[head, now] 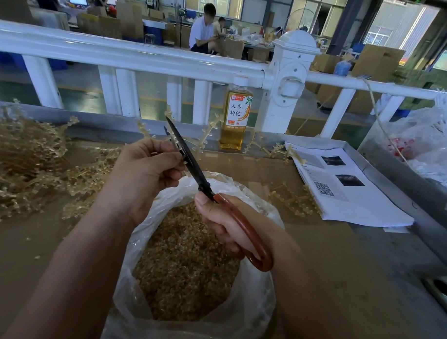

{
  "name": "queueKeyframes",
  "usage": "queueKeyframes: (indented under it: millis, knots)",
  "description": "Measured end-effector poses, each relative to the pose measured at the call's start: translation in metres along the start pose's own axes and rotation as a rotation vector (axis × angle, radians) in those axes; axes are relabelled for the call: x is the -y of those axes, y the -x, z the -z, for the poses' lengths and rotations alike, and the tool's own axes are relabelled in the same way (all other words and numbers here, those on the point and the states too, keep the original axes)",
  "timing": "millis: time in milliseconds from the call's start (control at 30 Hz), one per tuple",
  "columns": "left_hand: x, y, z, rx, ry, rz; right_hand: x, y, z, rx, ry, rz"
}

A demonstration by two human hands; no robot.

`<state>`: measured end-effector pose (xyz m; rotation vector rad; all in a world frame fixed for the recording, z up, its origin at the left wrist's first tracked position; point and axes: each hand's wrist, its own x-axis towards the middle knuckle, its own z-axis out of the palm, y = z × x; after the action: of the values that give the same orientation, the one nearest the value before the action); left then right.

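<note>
My right hand (228, 220) grips one pair of scissors (192, 163), with orange handles and black blades slightly parted, pointing up and away over the one bag (258, 305) beneath both hands. My left hand (146, 171) pinches a small tan sprig (185, 163) at the blades, mostly hidden by my fingers. Left of it lies a heap of sprigs (25, 157), too many to count; one bottle (235, 114) stands beyond.

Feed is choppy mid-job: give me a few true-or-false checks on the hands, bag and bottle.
1. The right hand holds the scissors. True.
2. The bag under the hands is empty. False: it is full of small tan bits.
3. The bottle lies on its side. False: it stands upright by the white railing.
4. The papers lie right of the bag. True.
5. The left hand is idle. False: it pinches a plastic sprig at the blades.
</note>
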<state>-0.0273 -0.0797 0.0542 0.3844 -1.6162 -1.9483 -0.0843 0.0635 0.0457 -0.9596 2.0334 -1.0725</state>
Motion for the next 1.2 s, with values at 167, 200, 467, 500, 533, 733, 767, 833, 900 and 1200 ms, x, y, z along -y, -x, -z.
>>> queueKeyframes:
  millis: [167, 200, 467, 500, 533, 733, 767, 833, 900, 1200]
  knots:
    - [-0.002, 0.001, -0.002, 0.003, 0.022, 0.007, 0.006, 0.002, 0.002, 0.022, 0.043, 0.02]
    - [-0.002, 0.001, -0.003, 0.005, 0.027, 0.01, 0.007, 0.003, 0.003, 0.025, 0.035, 0.018]
    - [-0.004, 0.0, -0.001, 0.002, 0.028, 0.017, 0.008, 0.006, 0.002, 0.027, 0.036, 0.063]
    - [-0.003, 0.0, -0.001, -0.002, 0.023, 0.016, 0.007, 0.006, 0.002, 0.027, 0.035, 0.059]
    - [-0.003, 0.0, -0.001, -0.004, 0.018, 0.015, 0.007, 0.005, 0.002, 0.025, 0.028, 0.051]
    - [-0.003, -0.001, 0.0, -0.006, 0.018, 0.013, 0.008, 0.006, -0.001, 0.005, 0.021, 0.03]
    - [-0.002, -0.001, -0.001, -0.011, 0.023, 0.014, 0.009, 0.007, -0.001, 0.002, 0.015, 0.027]
    - [-0.002, -0.001, -0.002, -0.016, 0.034, 0.014, 0.011, 0.008, -0.001, -0.004, -0.016, 0.011]
    - [-0.002, 0.0, -0.002, -0.016, 0.043, 0.011, 0.013, 0.009, -0.001, -0.02, -0.056, -0.004]
    - [-0.003, 0.001, -0.004, -0.016, 0.057, 0.006, 0.021, 0.006, 0.001, -0.008, 0.022, -0.003]
